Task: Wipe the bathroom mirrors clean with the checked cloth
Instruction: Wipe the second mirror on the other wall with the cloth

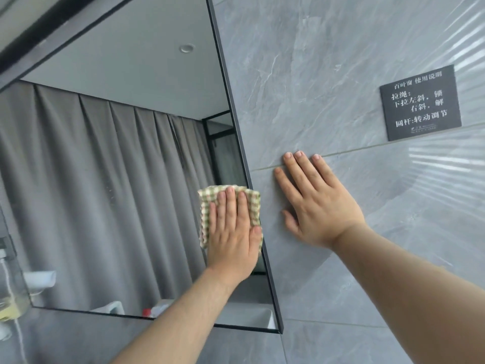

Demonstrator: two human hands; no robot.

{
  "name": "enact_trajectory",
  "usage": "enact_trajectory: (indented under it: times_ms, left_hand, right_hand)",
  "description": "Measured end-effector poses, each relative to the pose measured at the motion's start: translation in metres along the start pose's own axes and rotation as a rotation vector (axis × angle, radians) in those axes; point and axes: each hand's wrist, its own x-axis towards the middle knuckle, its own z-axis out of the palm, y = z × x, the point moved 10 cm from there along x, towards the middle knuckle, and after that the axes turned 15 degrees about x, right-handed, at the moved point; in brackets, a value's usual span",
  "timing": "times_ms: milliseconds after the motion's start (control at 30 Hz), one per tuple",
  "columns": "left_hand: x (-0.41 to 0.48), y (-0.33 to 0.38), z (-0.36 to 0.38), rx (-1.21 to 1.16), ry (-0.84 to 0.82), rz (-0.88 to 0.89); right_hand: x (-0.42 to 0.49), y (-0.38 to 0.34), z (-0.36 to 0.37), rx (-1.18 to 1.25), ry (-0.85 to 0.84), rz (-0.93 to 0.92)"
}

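A large black-framed mirror (118,179) fills the left half of the view and reflects grey curtains and a ceiling. My left hand (232,232) lies flat with straight fingers on the checked green-and-cream cloth (253,202), pressing it against the mirror at its right edge. The cloth pokes out above and to the left of the hand and overlaps the frame slightly. My right hand (319,203) rests flat, fingers spread, on the grey tiled wall (328,74) just right of the mirror.
A dark sign with white lettering (421,102) is fixed to the wall at upper right. A soap dispenser with yellow liquid (10,303) hangs at the far left edge. Reflected in the mirror's bottom are a white basin and small bottles.
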Motion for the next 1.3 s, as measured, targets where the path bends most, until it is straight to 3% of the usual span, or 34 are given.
enact_trajectory:
  times_ms: [200,333,500,833,1300]
  left_hand:
    - [0.005,-0.006,0.003,0.063,-0.060,0.075]
    - [0.048,-0.028,-0.008,0.055,-0.067,0.017]
    - [0.124,-0.045,-0.045,-0.004,-0.020,-0.008]
    - [0.270,-0.098,-0.104,-0.040,-0.027,-0.194]
    - [0.365,-0.148,-0.141,-0.101,0.030,-0.313]
  right_hand:
    - [0.000,0.000,-0.002,0.048,-0.052,0.001]
    - [0.023,0.001,-0.010,0.008,-0.168,-0.059]
    - [0.088,0.028,-0.035,0.006,-0.052,-0.035]
    - [0.089,0.028,-0.027,0.014,0.007,-0.007]
    - [0.088,0.031,-0.028,0.059,0.081,-0.035]
